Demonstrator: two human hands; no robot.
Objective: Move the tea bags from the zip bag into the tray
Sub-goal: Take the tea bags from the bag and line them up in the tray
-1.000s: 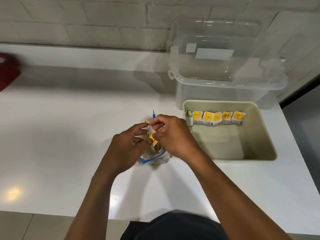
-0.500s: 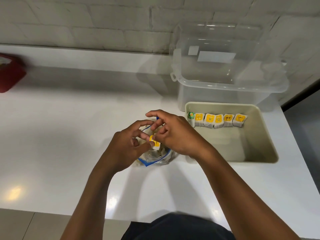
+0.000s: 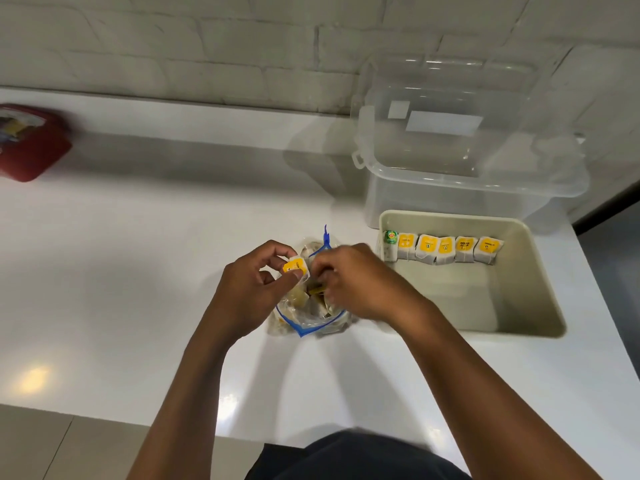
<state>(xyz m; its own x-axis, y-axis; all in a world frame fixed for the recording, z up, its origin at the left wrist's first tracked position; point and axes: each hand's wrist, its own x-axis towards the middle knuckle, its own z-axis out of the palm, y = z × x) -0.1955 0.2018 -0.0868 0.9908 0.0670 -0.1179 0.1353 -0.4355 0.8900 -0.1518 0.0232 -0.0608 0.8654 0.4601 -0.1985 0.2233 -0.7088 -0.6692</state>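
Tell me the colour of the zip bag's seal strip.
Blue, seen in the head view along the zip bag mouth.

The clear, blue-edged zip bag (image 3: 306, 317) lies open, holding tea bags (image 3: 313, 299). Six yellow-tagged tea bags (image 3: 446, 249) line the far wall of the beige tray (image 3: 540, 289).

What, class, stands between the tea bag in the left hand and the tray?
The right hand, reaching into the zip bag, lies between the left hand's tea bag and the tray. Nothing else visible blocks it.
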